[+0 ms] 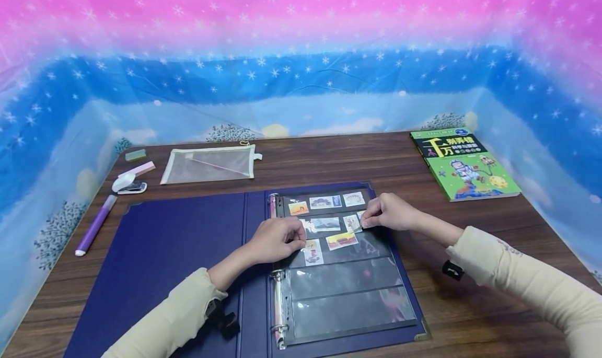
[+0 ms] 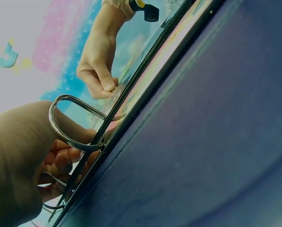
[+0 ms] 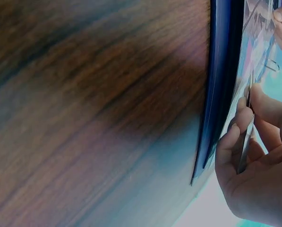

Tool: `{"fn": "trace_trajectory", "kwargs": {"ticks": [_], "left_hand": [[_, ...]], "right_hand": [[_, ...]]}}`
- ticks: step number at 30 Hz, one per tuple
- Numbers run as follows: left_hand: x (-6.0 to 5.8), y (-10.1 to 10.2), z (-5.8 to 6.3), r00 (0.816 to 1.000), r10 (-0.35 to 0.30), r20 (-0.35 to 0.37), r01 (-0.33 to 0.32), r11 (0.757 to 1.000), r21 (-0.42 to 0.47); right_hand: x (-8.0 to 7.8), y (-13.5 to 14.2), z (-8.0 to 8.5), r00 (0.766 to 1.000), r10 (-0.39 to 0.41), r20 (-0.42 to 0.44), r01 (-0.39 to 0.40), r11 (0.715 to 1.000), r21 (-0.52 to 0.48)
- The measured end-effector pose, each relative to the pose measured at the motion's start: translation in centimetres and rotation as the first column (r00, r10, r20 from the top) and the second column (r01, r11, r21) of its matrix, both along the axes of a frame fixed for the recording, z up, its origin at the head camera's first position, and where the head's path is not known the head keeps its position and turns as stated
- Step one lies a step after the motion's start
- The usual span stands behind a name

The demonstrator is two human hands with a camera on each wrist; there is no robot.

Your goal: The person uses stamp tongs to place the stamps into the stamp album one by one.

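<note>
A dark blue stamp album (image 1: 188,238) lies spread on the table, with a black pocket page (image 1: 348,279) on its metal rings (image 1: 278,285). Stamps fill the upper rows, among them a yellow-red stamp (image 1: 342,241) and an upright stamp (image 1: 313,253). My left hand (image 1: 278,239) pinches at the page's left side, seemingly the clear pocket strip; its fingertips are partly hidden behind a ring in the left wrist view. My right hand (image 1: 388,211) grips metal tweezers (image 3: 246,146), their tips hidden, beside a small stamp (image 1: 351,223) in the second row.
A mesh zip pouch (image 1: 211,165) lies behind the album. At the left are a purple marker (image 1: 95,227), a white stapler (image 1: 129,184), a pink-white eraser-like block (image 1: 137,169) and a pale green block (image 1: 136,155). A green book (image 1: 465,167) lies at the back right.
</note>
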State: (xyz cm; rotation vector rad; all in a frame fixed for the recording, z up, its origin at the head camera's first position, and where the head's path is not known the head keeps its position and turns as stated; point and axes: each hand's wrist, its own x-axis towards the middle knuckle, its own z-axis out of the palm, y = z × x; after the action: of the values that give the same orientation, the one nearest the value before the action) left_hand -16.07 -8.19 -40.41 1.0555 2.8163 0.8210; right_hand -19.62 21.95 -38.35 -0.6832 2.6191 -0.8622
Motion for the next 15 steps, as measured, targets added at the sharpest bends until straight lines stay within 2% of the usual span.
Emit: {"fn": "trace_trajectory", "kwargs": {"ticks": [7,15], "left_hand": [[0.08,-0.03,0.24,1.000,0.008,0.020,-0.008,1.000,-0.013],[0.03,0.04,0.12,1.000,0.001,0.010,-0.001,1.000,-0.021]], "right_hand": [[0.13,0.28,0.11,0.996,0.088,-0.015,-0.088,0.996,0.012],[0.08,0.28,0.41,0.986,0.162,0.025,-0.162,0.987,0.009]]}}
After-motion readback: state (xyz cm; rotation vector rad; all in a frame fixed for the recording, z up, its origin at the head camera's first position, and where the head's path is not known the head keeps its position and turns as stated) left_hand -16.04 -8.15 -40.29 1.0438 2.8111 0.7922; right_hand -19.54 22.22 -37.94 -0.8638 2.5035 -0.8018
